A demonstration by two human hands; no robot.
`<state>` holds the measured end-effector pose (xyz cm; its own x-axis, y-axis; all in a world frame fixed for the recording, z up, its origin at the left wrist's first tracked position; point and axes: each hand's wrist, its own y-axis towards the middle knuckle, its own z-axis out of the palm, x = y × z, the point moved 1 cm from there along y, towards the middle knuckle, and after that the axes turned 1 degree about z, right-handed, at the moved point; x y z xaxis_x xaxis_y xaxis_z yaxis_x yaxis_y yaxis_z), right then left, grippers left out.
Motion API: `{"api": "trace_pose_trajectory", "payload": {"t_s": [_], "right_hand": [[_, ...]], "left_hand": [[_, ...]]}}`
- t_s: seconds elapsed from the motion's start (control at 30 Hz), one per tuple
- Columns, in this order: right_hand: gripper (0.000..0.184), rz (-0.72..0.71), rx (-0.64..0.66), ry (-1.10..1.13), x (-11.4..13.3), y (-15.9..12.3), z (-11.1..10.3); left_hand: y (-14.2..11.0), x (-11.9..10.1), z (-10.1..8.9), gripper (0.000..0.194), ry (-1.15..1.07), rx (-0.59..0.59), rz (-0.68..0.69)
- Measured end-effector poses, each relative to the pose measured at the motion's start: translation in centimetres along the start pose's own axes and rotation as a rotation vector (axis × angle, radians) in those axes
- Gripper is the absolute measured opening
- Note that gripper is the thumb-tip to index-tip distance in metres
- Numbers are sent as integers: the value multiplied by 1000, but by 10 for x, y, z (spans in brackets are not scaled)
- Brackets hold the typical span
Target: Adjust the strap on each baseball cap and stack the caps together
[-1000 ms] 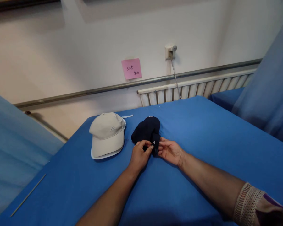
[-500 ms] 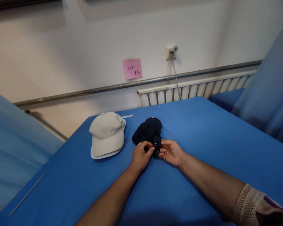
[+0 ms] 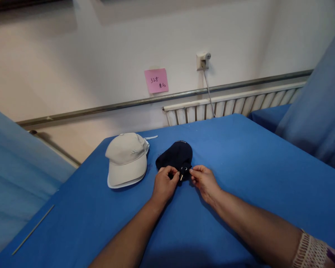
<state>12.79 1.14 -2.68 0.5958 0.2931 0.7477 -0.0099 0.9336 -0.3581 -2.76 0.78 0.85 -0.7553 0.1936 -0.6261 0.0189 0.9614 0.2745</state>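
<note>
A black cap (image 3: 175, 153) lies folded on the blue-covered table, its near edge between my hands. At that edge a small buckle (image 3: 181, 177) glints beside a white mark on the dark strap (image 3: 184, 169). My left hand (image 3: 165, 182) pinches the cap's near edge on the left, thumb and forefinger together. On the other side, my right hand (image 3: 204, 181) grips the strap's end between thumb and forefinger, the other fingers curled below. A beige baseball cap (image 3: 127, 158) rests to the left, brim toward me, untouched; a pale strap end sticks out behind it.
A thin stick (image 3: 33, 229) lies near the left edge of the blue table cover (image 3: 240, 167). Behind stand a white radiator (image 3: 231, 107) and a metal rail (image 3: 114, 107). A cord hangs from the wall socket (image 3: 202, 62). Blue curtains (image 3: 13, 182) flank both sides.
My right hand has turned from palm-up behind the strap to a pinch at its right end. The strap has shifted, and the buckle now shows. My left hand has barely moved.
</note>
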Motion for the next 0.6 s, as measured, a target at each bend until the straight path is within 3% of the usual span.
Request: {"api": "trace_pose_trajectory", "payload": {"t_s": [0.23,0.6], "right_hand": [[33,-127,-32,-229,2,-1,1],[29,-275,-35,-276,-3,12,-1]], "left_hand": [[0,2,3,10,42,0,67],[-1,2,4,10,26,-17,98]]}}
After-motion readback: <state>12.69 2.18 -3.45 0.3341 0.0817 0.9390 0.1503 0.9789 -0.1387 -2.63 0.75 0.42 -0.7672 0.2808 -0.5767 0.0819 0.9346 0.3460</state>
